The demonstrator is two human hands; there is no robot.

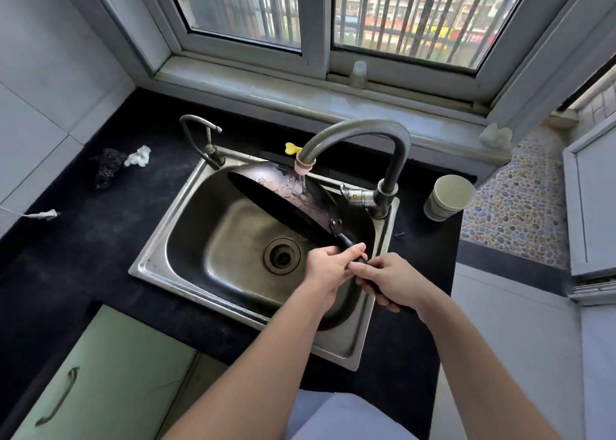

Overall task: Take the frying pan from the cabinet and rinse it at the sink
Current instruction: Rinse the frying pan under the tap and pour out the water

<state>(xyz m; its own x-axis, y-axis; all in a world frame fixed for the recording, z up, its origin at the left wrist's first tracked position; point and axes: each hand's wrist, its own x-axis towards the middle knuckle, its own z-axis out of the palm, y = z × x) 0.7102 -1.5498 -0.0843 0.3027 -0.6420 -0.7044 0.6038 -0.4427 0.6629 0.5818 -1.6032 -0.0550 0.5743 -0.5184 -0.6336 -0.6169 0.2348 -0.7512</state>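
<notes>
A dark frying pan [283, 193] is tilted on its side in the steel sink [186, 206], its underside facing up. Water runs from the tall grey faucet [366, 132] onto that underside. The pan's black handle [348, 241] points toward me. My left hand [330, 266] grips the handle near the pan. My right hand [388, 281] grips the handle's end just behind it. The sink drain [282, 256] shows below the pan.
A small second tap [203, 139] stands at the sink's back left. A stack of paper cups [448, 198] sits on the black counter right of the faucet. A dark scrubber [106, 168] and crumpled white paper [138, 156] lie at the left. A green cabinet door [100, 379] is below.
</notes>
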